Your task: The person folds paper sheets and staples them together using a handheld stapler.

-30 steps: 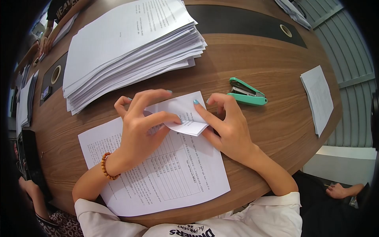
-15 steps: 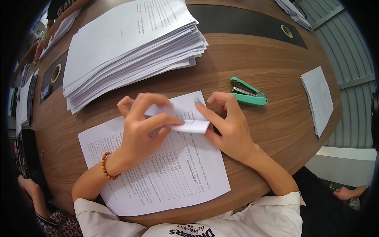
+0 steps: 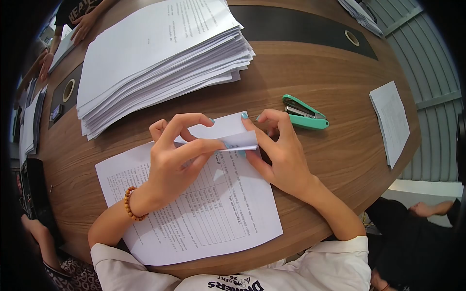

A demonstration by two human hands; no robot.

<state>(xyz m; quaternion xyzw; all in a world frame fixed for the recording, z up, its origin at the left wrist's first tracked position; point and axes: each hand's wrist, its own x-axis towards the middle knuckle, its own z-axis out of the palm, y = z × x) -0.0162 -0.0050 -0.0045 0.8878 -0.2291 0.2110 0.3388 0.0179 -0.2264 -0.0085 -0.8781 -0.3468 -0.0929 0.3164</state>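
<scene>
Printed sheets of paper (image 3: 204,218) lie in front of me, with their far right part curled up. My left hand (image 3: 177,157), a beaded bracelet at its wrist, pinches the raised flap between thumb and forefinger; its other fingers are bent above the page. At the right edge, my right hand (image 3: 284,157) grips the curled sheets between thumb and fingers, and part of that grip is hidden. Just beyond the right hand rests a green stapler (image 3: 310,121), its upper arm lifted. Neither hand touches it.
A tall stack of printed paper (image 3: 165,58) stands at the far left. A thinner bundle of sheets (image 3: 391,121) lies near the table's right edge. Other people's hands (image 3: 85,24) are at the upper left, and a dark-clothed person (image 3: 412,242) is at the lower right.
The flap has lifted to stand more upright, and my left forefinger has shifted slightly. Both hands stay in nearly the same place. At the right, the dark-clothed person has moved further into view.
</scene>
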